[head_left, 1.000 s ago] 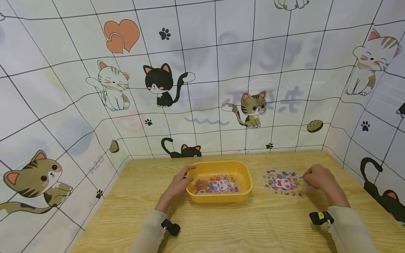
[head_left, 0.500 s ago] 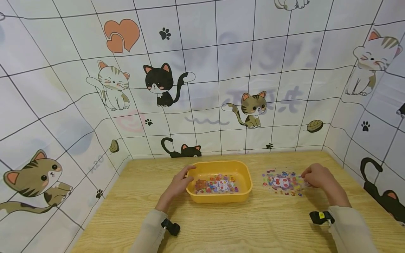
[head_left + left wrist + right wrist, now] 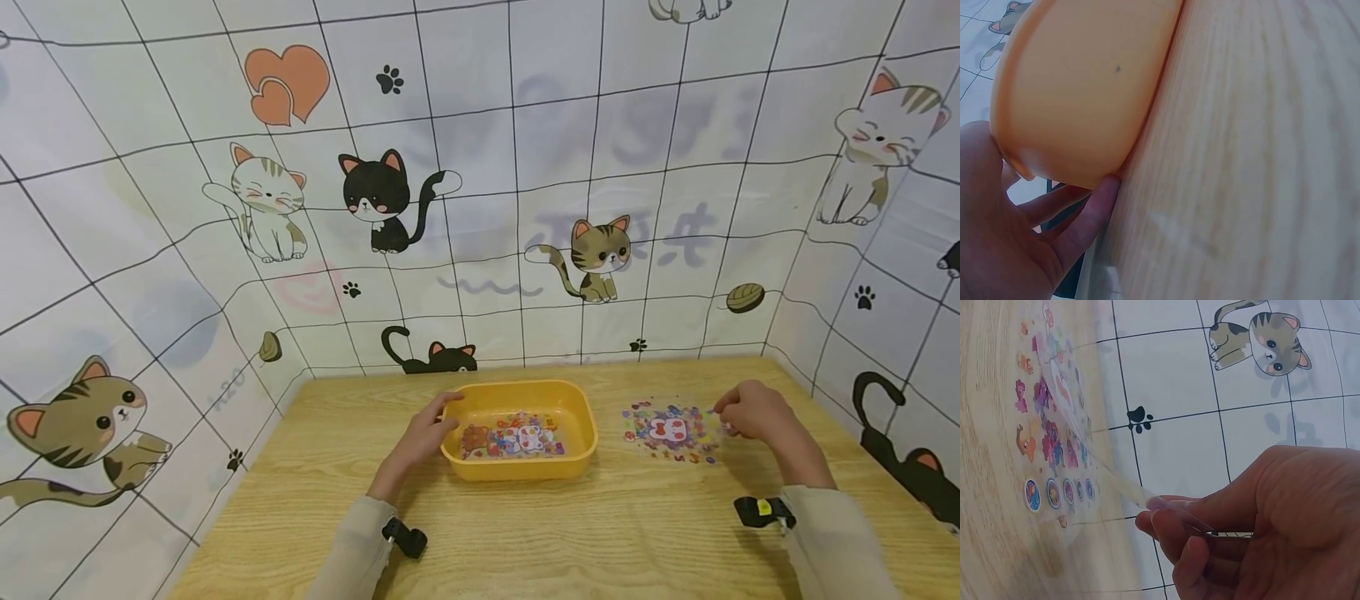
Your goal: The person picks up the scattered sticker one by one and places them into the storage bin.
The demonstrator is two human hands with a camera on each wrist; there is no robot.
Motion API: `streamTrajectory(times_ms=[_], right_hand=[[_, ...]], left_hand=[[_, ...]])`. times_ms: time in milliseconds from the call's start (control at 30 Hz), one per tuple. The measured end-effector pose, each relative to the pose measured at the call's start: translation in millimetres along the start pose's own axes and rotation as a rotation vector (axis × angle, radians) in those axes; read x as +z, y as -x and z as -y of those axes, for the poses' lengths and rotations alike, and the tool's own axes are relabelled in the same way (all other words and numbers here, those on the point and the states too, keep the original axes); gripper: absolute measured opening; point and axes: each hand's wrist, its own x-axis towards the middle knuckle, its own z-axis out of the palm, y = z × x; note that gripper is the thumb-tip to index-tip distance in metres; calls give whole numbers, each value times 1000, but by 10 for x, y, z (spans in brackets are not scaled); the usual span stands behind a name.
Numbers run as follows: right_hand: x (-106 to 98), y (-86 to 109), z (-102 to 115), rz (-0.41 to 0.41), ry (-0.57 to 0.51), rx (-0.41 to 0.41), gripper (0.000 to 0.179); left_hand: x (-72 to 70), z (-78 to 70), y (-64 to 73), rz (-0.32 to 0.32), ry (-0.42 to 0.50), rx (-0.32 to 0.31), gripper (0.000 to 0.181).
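Observation:
A yellow plastic basin (image 3: 517, 472) stands on the table. My left hand (image 3: 423, 433) grips its left side; the left wrist view shows fingers (image 3: 1088, 215) against the outer wall. Sticker sheets (image 3: 510, 439) with a bear and white cartoon animals lie inside. Right of the basin, clear sticker sheets (image 3: 663, 433) with a white cartoon face and many small colourful stickers lie in a pile. My right hand (image 3: 757, 414) pinches the right edge of the top sheet (image 3: 1125, 487) between thumb and fingers. That edge is raised off another sticker sheet (image 3: 1054, 450) lying flat on the table.
The pale wooden table (image 3: 570, 533) meets a wall (image 3: 487, 208) covered with cat-printed, gridded sheeting at the back and both sides. A small black camera (image 3: 405, 538) is strapped on the left wrist and another black camera (image 3: 761, 512) on the right.
My right hand has shifted slightly up and left, pinching the sheet's edge throughout. The white cartoon face on the sheet has moved a little left. The left hand and basin have stayed put.

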Motion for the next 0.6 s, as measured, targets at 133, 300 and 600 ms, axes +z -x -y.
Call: streamTrajectory(times_ms=[133,300,600], right_hand=[[-5,3,9,7,-10,4,37],[-12,8,23,2,-9,-1,37],[-7,2,26,12,-2,-1,38]], left_hand=[[-1,-12,-1,0,-10,0,44],[1,-11,-9,4,-9,-10,45],[0,-11,1,3,-8,-12,44]])
